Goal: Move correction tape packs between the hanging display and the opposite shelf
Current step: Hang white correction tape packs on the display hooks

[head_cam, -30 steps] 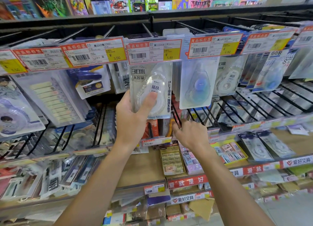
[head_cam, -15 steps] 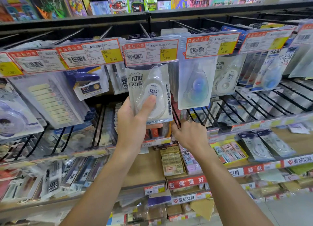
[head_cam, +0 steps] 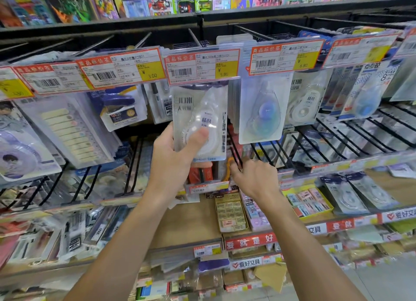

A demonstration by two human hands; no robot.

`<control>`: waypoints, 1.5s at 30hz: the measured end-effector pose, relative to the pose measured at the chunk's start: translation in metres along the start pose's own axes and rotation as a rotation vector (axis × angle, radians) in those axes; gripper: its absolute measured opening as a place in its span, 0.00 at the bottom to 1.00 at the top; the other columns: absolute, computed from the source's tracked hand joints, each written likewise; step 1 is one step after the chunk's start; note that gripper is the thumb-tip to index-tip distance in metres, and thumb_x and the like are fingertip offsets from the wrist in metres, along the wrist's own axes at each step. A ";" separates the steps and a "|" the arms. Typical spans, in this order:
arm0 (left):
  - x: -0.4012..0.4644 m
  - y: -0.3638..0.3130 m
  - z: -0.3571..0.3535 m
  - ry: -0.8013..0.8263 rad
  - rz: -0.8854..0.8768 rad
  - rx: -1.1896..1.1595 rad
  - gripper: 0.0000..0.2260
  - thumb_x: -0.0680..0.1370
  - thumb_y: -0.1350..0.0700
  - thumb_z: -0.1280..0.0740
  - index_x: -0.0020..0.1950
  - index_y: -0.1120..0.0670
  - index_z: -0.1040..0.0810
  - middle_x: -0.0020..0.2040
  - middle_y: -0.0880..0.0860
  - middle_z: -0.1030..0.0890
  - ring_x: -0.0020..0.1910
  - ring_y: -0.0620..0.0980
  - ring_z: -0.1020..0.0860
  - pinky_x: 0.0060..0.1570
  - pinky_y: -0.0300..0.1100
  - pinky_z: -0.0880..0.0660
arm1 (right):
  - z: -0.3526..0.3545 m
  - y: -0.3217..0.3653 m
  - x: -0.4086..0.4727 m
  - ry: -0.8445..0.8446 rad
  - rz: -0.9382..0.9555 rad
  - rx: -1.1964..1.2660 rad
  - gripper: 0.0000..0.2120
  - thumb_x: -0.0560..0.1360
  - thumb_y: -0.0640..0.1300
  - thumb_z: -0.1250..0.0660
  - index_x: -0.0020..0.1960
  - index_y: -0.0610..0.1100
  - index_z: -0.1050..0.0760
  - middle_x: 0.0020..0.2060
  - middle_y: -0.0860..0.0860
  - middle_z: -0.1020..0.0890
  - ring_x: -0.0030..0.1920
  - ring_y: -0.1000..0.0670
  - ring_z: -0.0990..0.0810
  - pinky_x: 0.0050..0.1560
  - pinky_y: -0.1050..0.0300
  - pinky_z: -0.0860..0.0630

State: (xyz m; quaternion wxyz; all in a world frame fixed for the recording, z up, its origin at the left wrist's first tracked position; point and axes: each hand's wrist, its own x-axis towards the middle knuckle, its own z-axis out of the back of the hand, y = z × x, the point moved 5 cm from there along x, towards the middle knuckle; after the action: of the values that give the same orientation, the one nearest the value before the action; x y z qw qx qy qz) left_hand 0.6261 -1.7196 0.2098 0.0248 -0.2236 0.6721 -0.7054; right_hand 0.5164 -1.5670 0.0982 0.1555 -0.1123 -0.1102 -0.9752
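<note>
Left hand (head_cam: pixel 173 156) raised in front of the hanging display (head_cam: pixel 337 129), grasping a correction tape pack (head_cam: pixel 200 120): thumb (head_cam: pixel 195 139) pressed flat on the clear front of the pack, the other fingers behind the card, one fingertip showing under its lower edge. Pack upright, slightly tilted, its top just below the price tag (head_cam: pixel 202 65) marked 5.80, so that the upper edge is hidden behind this tag; cannot tell whether still on the hook or already free of it. Right of the pack, just beside it, a second pack with a blue tape roller (head_cam: pixel 262 113), hanging under the tag marked 6.80 (head_cam: pixel 284 57). Right hand (head_cam: pixel 254 176) lower, below and to the right of the held pack, fingers curled toward the black wire hooks (head_cam: pixel 235 152) of the next row; fingertips hidden among the hooks and goods, so cannot tell if clenched on something or only touching. Below the held pack, a wooden shelf (head_cam: pixel 189 222) with a box of small erasers (head_cam: pixel 231 215). Left of the held pack, a stapler pack (head_cam: pixel 119 111) under the tag marked 3.00 (head_cam: pixel 126 69). Picture a little blurred, small print not readable.
</note>
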 end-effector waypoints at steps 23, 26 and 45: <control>0.004 -0.018 -0.015 -0.093 0.097 -0.257 0.10 0.80 0.55 0.32 0.61 0.54 0.20 0.53 0.54 0.14 0.49 0.53 0.14 0.32 0.44 0.19 | 0.000 0.000 -0.001 -0.015 -0.031 0.020 0.26 0.83 0.59 0.48 0.37 0.42 0.27 0.37 0.42 0.17 0.41 0.40 0.18 0.36 0.54 0.33; 0.001 -0.014 -0.013 -0.085 0.103 -0.239 0.10 0.80 0.54 0.32 0.61 0.52 0.20 0.53 0.55 0.14 0.49 0.54 0.14 0.29 0.42 0.20 | 0.001 -0.001 -0.002 -0.010 -0.033 0.022 0.26 0.83 0.59 0.48 0.36 0.42 0.30 0.37 0.43 0.17 0.41 0.40 0.18 0.35 0.54 0.34; 0.003 0.001 -0.014 -0.028 0.117 -0.154 0.13 0.78 0.51 0.31 0.61 0.52 0.21 0.53 0.51 0.14 0.53 0.50 0.15 0.41 0.47 0.16 | -0.004 -0.002 -0.002 -0.049 -0.012 0.016 0.26 0.83 0.59 0.49 0.38 0.42 0.27 0.35 0.43 0.19 0.39 0.41 0.18 0.34 0.55 0.35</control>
State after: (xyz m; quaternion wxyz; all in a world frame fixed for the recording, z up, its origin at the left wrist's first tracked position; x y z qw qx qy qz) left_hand 0.6182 -1.7074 0.2094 0.0582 -0.1951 0.7357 -0.6460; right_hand 0.5168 -1.5658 0.0933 0.1480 -0.1344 -0.1225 -0.9721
